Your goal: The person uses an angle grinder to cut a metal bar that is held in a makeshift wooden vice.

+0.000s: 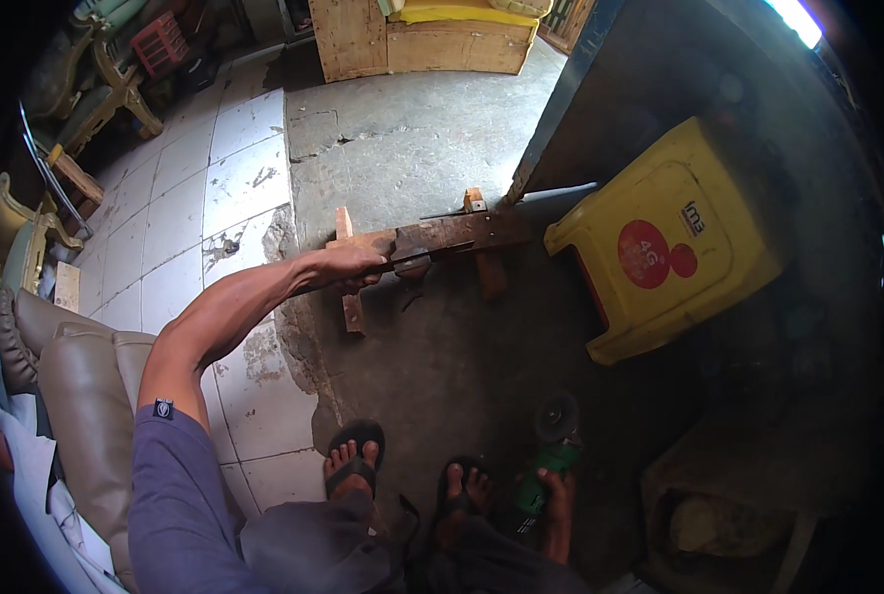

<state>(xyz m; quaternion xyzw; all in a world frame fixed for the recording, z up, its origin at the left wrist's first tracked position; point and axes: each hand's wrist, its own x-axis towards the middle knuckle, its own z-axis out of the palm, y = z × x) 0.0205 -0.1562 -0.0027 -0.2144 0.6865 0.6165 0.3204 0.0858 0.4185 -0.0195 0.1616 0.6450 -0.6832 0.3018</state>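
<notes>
My left arm reaches out to a low wooden stand point(506, 230), where my left hand point(348, 267) closes around the end of a long, dark, narrow bar point(442, 251) at the stand's near side. What kind of bar it is cannot be made out. My right hand point(558, 500) hangs low beside my right leg, wrapped around the body of a green angle grinder point(553, 459). The grinder's round disc point(558, 418) points away from me, apart from the stand. Shadow hides part of the right hand's grip.
A yellow plastic stool point(660, 233) lies tipped over at the right, near a dark door panel point(600, 109). A brown padded seat point(95, 416) is at the left. White tiles point(174, 218) meet rough concrete along a broken edge. A wooden box point(719, 485) sits lower right.
</notes>
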